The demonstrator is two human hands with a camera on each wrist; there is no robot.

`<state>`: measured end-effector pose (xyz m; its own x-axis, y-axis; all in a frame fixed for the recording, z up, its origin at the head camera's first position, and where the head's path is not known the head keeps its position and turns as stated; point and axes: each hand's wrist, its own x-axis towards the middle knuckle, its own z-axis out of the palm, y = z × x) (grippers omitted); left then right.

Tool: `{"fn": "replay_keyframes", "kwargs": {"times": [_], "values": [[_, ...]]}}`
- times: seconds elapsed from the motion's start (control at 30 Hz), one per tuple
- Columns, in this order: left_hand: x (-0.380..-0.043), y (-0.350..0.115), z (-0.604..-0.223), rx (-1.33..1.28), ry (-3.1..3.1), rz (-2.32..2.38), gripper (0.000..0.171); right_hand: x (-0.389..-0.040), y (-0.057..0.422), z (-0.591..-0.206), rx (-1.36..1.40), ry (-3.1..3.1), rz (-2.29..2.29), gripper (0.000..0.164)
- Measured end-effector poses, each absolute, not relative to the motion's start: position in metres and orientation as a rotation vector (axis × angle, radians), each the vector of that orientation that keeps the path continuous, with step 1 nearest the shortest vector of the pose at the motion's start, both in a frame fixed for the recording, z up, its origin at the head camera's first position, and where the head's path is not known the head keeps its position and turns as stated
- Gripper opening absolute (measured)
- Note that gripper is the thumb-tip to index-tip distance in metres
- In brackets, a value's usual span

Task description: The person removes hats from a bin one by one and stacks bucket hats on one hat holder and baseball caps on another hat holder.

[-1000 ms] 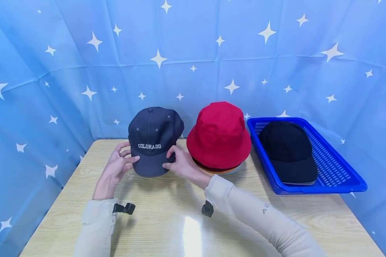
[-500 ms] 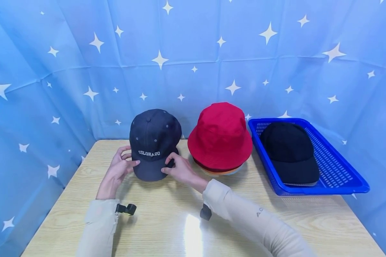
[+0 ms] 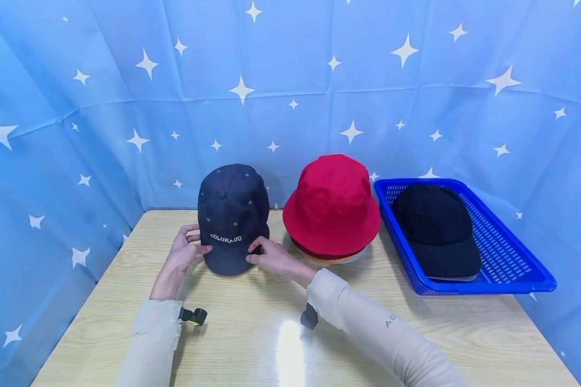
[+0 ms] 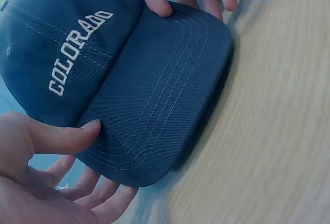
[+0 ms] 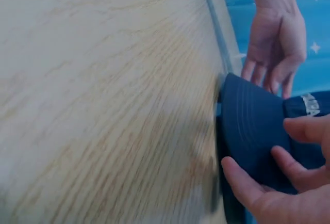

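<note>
A dark navy baseball cap (image 3: pixel 229 215) with white COLORADO lettering faces me at the back left of the table, its crown toward the curtain. My left hand (image 3: pixel 180 259) grips one side of its brim, the thumb on top; in the left wrist view the other fingers (image 4: pixel 100 195) reach beneath. At the opposite side my right hand (image 3: pixel 277 260) pinches the brim (image 5: pixel 252 126) edge with thumb and fingers. A dark edge shows under the brim in the right wrist view; what it belongs to is hard to tell.
A red bucket hat (image 3: pixel 331 209) tops a stack right of the cap, with orange and light blue edges beneath. Further right, a blue plastic basket (image 3: pixel 513 269) holds a black cap (image 3: pixel 433 226). A starred blue curtain (image 3: pixel 290 64) hangs behind the wooden table (image 3: pixel 242 333).
Both hands have lowered the navy cap slightly toward me, and its crown has tipped so that more of its top shows. The red hat and the basket stay put.
</note>
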<state>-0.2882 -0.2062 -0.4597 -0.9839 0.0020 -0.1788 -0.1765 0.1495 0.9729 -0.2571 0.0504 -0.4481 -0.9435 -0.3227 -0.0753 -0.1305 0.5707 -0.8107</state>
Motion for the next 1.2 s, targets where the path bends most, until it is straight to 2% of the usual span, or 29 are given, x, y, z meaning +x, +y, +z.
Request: {"fn": "replay_keyframes", "kwargs": {"times": [0.4,0.57,0.7,0.93,1.07,1.2], "values": [[-0.288,-0.205,-0.459,-0.147,2.326,1.88,0.075,-0.261,0.053,-0.447,-0.336,2.492,-1.359,0.027],[-0.285,-0.205,-0.453,-0.166,2.414,1.848,0.07,-0.263,0.061,-0.435,-0.453,2.543,-1.098,0.032],[-0.279,-0.199,-0.442,-0.226,2.638,1.733,0.058,-0.259,0.072,-0.425,-0.62,2.568,-0.897,0.033],[-0.265,-0.177,-0.413,-0.297,3.108,1.576,0.019,-0.238,0.09,-0.402,-1.089,2.67,-0.683,0.021],[-0.252,-0.164,-0.393,-0.196,3.252,1.596,0.033,-0.222,0.104,-0.387,-1.291,2.849,-0.577,0.017],[-0.236,-0.145,-0.377,0.07,3.283,1.615,0.047,-0.212,0.126,-0.379,-1.538,3.071,-0.508,0.028]]}}
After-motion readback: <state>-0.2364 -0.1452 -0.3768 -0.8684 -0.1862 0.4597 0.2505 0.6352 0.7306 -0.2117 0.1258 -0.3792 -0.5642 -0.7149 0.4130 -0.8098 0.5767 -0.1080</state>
